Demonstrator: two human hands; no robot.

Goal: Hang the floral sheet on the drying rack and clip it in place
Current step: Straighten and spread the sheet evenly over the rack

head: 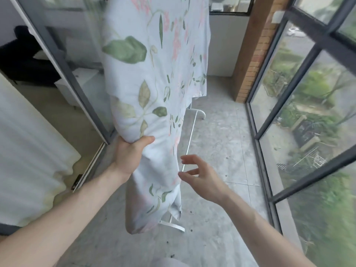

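Observation:
The floral sheet (154, 78), pale blue with green leaves and pink flowers, hangs down from above the frame to near the floor. My left hand (131, 153) grips a bunched fold of it at mid height, thumb on the front. Just to the right of the hanging cloth, my right hand (198, 172) hovers with fingers spread and relaxed, holding nothing. Only the white base of the drying rack (192, 124) shows: a floor bar and two feet below the sheet. The rack's top is hidden. No clips are visible.
A dark-framed sliding glass door (63, 60) runs along the left, with a white curtain (28, 147) behind it. Large dark-framed windows (300, 97) line the right. A brick pillar (256, 51) stands at the back right. The floor (221, 141) is grey tile.

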